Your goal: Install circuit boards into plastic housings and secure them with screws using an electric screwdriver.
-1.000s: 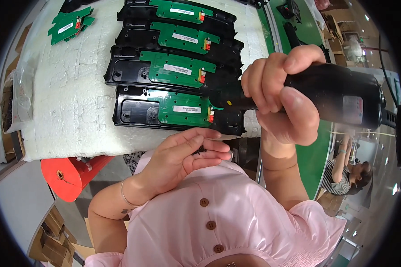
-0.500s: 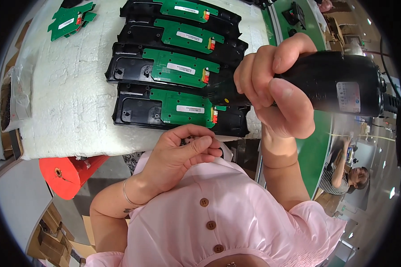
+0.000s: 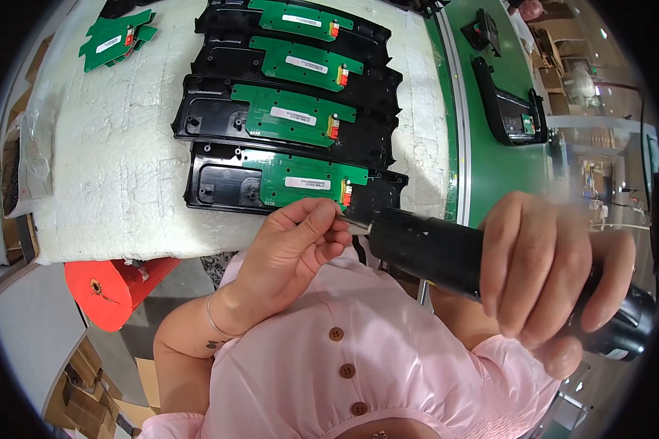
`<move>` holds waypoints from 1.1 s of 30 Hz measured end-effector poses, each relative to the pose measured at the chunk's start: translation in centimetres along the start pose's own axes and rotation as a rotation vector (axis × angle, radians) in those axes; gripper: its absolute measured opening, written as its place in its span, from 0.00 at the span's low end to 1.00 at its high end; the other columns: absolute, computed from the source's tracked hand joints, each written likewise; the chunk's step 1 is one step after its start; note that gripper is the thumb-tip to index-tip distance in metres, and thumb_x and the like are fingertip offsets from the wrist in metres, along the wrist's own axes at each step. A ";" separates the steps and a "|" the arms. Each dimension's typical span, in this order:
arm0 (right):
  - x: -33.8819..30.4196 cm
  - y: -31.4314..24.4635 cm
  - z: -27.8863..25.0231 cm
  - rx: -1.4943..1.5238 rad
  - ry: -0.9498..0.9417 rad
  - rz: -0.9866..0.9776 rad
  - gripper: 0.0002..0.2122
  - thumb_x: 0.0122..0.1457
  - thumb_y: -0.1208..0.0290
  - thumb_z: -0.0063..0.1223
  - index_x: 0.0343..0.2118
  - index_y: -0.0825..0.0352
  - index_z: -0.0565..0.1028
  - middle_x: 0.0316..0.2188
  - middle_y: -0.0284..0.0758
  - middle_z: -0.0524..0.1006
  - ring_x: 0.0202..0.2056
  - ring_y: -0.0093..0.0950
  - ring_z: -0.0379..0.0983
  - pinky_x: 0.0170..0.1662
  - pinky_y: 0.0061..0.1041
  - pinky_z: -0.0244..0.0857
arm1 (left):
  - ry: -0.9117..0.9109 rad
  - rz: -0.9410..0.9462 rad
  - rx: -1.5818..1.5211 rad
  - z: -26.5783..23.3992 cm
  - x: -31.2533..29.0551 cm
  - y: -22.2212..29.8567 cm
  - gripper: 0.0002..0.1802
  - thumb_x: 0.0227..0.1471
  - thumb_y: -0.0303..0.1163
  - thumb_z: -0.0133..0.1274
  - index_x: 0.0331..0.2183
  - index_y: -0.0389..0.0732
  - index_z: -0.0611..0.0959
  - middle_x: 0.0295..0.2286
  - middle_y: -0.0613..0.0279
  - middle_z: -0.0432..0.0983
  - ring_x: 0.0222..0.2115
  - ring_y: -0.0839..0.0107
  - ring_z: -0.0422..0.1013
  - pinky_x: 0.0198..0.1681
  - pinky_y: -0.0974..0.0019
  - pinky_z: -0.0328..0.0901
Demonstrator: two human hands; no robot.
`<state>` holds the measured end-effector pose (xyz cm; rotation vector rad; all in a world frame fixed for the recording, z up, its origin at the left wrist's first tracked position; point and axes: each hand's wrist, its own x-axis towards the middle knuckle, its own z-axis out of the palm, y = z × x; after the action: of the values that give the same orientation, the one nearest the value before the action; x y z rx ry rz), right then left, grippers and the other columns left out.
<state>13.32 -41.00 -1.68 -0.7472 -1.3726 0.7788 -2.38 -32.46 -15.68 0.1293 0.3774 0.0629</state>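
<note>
My right hand (image 3: 538,271) is wrapped round a black electric screwdriver (image 3: 428,249), held almost level with its bit pointing left. The bit's tip reaches the fingertips of my left hand (image 3: 285,238), which are pinched together; whatever lies between them is too small to make out. Just beyond the left fingers lies the nearest black plastic panel (image 3: 216,196), with a green circuit board (image 3: 282,167) seated on it. That board carries a white label and a red-and-white connector (image 3: 345,193). Several like panels with boards are lined up behind it.
A white foam-covered surface (image 3: 110,175) bears the panels. Loose green boards (image 3: 113,40) are stacked at its far left. To the right runs a green bench (image 3: 458,73) with a black frame-like housing (image 3: 505,110) on it. A red roll (image 3: 110,285) is below the left edge.
My right hand has drawn the screwdriver back from the nearest panel's board, down and to the right. Its bit now meets my left fingertips, which have closed into a pinch.
</note>
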 end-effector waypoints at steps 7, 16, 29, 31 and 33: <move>-0.8 0.3 0.2 -0.014 0.043 0.019 0.14 0.43 0.74 0.59 0.29 0.59 0.64 0.14 0.25 0.72 0.16 0.16 0.69 0.21 0.13 0.65 | -0.055 -0.044 -0.013 -0.3 -0.1 -0.4 0.10 0.53 0.33 0.46 0.35 0.37 0.75 0.30 0.61 0.73 0.31 0.74 0.71 0.36 0.74 0.66; -2.6 4.0 1.1 -0.070 0.340 0.106 0.13 0.44 0.72 0.50 0.33 0.59 0.61 0.13 0.22 0.64 0.14 0.16 0.61 0.19 0.16 0.54 | 0.003 -0.225 0.075 0.1 -0.5 -1.1 0.17 0.56 0.33 0.38 0.44 0.31 0.68 0.40 0.49 0.69 0.43 0.62 0.67 0.49 0.65 0.61; -1.9 4.5 2.0 -0.095 0.344 0.172 0.12 0.40 0.79 0.49 0.27 0.62 0.59 0.13 0.27 0.62 0.13 0.18 0.57 0.18 0.19 0.54 | -0.014 -0.107 0.264 -0.7 -1.2 -1.1 0.10 0.52 0.31 0.49 0.36 0.36 0.73 0.31 0.56 0.74 0.32 0.70 0.72 0.35 0.73 0.67; -1.9 4.6 1.9 -0.090 0.332 0.173 0.12 0.41 0.79 0.49 0.27 0.62 0.59 0.13 0.27 0.62 0.13 0.18 0.57 0.18 0.19 0.54 | 0.013 -0.100 0.243 -0.4 -1.3 -0.9 0.10 0.51 0.30 0.50 0.36 0.36 0.74 0.30 0.56 0.74 0.31 0.71 0.72 0.35 0.73 0.67; -1.9 4.6 1.9 -0.087 0.322 0.175 0.12 0.41 0.79 0.49 0.27 0.62 0.59 0.13 0.27 0.62 0.13 0.19 0.57 0.18 0.18 0.54 | 0.039 -0.095 0.222 -0.5 -1.4 -0.9 0.09 0.50 0.29 0.51 0.35 0.36 0.75 0.30 0.57 0.74 0.31 0.72 0.72 0.35 0.73 0.67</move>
<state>11.18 -40.03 -6.42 -1.0244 -1.0653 0.7024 -3.83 -33.36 -15.78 0.3294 0.4287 -0.0711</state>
